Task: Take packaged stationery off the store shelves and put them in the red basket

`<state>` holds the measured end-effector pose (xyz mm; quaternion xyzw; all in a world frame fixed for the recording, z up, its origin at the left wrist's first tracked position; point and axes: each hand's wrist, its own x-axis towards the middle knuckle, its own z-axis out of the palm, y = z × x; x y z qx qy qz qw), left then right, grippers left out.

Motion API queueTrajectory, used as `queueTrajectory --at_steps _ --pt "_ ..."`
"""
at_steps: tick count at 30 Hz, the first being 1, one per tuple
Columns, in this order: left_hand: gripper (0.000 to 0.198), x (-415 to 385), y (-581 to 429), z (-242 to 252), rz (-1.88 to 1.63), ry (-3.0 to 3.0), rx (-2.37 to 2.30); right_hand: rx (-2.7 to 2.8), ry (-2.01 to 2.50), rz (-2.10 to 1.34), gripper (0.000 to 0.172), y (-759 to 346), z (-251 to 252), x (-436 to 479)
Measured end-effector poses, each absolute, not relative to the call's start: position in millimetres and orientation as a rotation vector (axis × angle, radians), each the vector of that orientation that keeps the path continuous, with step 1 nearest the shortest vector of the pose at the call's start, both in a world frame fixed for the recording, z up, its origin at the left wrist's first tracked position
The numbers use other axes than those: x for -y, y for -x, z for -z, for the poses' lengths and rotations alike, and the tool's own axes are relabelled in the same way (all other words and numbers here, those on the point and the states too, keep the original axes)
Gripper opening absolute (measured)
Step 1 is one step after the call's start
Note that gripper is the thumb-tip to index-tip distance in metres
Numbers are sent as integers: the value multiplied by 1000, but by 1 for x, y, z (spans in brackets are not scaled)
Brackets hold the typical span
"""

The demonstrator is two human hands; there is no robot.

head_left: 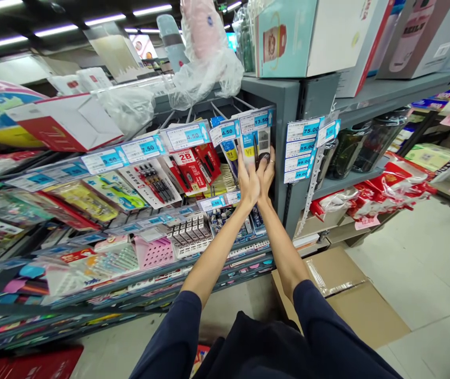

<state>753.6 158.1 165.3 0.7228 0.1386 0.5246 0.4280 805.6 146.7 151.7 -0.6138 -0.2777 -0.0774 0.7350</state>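
Both arms reach forward to the right end of a rack of hanging stationery. My left hand (pixel 247 181) and my right hand (pixel 265 175) are pressed close together, with their fingers closed on the two sides of a blue-and-yellow carded pack (pixel 250 149). A dark item shows in the pack near my right fingers; its kind is hard to make out. The pack is just under a 13.50 price tag (pixel 261 120). To the left hang a purple-and-yellow pack (pixel 231 152), red 2B pencil packs (pixel 186 171) and a card of black pens (pixel 152 181).
A grey shelf post with stacked price tags (pixel 302 148) stands right of my hands. Boxes (pixel 286 42) and a plastic-wrapped pink item (pixel 202 31) sit above. Lower trays hold small boxed goods (pixel 189 231). Flattened cardboard (pixel 351 295) lies on the floor.
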Motion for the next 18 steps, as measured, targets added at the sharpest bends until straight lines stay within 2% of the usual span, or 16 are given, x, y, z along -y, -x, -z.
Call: queueTrajectory --at_steps 6,10,13,18 --pt "64 -158 -744 -172 -1236 -1842 -348 674 1339 306 63 -799 -153 -138" --pt "56 -150 -724 -172 -1375 -1734 -399 712 1245 383 56 -781 -158 -119" --pt "48 -147 -718 -177 -1444 -1542 -463 619 1165 287 55 -766 -170 -113" --pt "46 -157 -744 -209 -1215 -1372 -403 553 1023 9 63 -771 -200 -130"
